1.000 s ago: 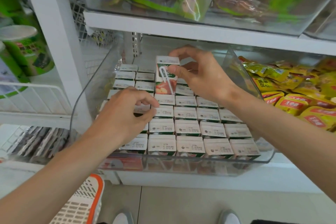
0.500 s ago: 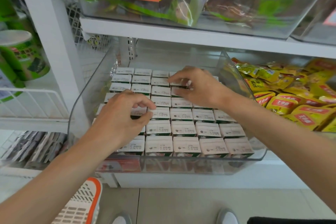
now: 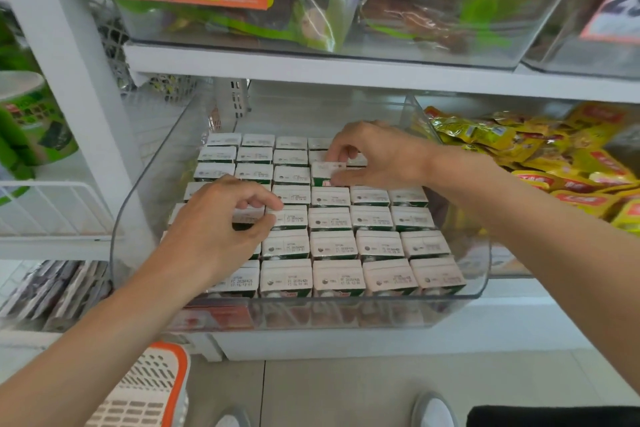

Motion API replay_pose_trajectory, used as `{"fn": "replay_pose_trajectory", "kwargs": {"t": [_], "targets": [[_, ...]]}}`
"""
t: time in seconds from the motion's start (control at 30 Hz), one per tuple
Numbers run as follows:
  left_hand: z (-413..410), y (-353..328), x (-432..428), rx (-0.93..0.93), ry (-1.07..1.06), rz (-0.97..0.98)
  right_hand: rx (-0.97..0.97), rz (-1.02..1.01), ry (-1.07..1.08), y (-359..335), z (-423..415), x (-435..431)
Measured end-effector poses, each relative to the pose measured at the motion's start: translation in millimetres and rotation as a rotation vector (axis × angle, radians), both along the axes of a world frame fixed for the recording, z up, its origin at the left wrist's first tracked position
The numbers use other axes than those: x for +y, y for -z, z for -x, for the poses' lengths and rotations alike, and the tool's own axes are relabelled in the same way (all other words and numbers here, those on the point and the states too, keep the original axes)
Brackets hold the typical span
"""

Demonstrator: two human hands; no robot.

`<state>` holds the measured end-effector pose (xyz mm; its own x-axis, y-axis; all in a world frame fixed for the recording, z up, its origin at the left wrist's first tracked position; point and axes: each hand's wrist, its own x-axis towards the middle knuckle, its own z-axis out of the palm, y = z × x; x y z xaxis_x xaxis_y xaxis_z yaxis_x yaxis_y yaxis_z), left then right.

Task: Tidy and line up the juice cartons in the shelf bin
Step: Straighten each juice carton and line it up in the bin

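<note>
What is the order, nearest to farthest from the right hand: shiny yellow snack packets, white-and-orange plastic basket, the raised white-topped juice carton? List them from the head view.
1. Raised white-topped juice carton: pinched in the right hand, among the back rows.
2. Shiny yellow snack packets: just right of the hand.
3. White-and-orange plastic basket: far below, lower left.

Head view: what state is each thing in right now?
Clear plastic shelf bin: packed with cartons.
White-topped juice cartons: upright, in tidy rows.
Rear white-topped carton: slightly raised above its neighbours.
Right hand: pinching the rear white-topped carton.
Left hand: fingers curled round a left-side carton.
Yellow snack packets: heaped loosely in neighbouring bin.
</note>
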<state>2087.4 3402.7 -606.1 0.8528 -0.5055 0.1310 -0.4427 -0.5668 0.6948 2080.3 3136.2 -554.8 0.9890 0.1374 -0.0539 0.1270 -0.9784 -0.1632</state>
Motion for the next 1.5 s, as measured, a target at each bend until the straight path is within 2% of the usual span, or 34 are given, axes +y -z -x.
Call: {"fn": "replay_pose_trajectory", "kwargs": {"t": [0.13, 0.27, 0.37, 0.43, 0.6, 0.73, 0.9, 1.07, 1.2, 1.4, 1.5], "targets": [[0, 1, -1, 0.0, 0.0, -0.002, -0.128, -0.105, 0.007, -2, 21, -9], [2, 1, -5, -0.019, -0.024, 0.003, -0.333, -0.111, -0.046, 2, 41, -8], [3, 2, -13, -0.033, -0.037, 0.022, -0.484, -0.199, -0.046, -8, 48, -4], [4, 1, -19, -0.05, -0.048, 0.059, -0.516, -0.266, -0.045, -15, 54, -1], [12, -11, -34, -0.013, 0.082, 0.128, -0.414, -0.594, 0.073, -13, 77, 14], [22, -12, -40, 0.1, 0.211, 0.335, -0.349, -0.845, 0.204, -4, 88, 18], [24, -13, -39, 0.216, 0.221, 0.457, -0.282, -0.97, 0.2, 7, 98, 17], [24, -14, -36, 0.297, 0.223, 0.448, -0.231, -1.016, 0.172, 15, 101, 23], [26, -14, -36, 0.31, 0.228, 0.424, -0.223, -1.136, 0.266, 21, 101, 27], [26, -15, -34, 0.343, 0.21, 0.489, -0.119, -1.425, 0.476, 27, 100, 27], [23, -12, -33, 0.302, 0.18, 0.476, -0.081, -1.421, 0.478, 30, 101, 28]]}}
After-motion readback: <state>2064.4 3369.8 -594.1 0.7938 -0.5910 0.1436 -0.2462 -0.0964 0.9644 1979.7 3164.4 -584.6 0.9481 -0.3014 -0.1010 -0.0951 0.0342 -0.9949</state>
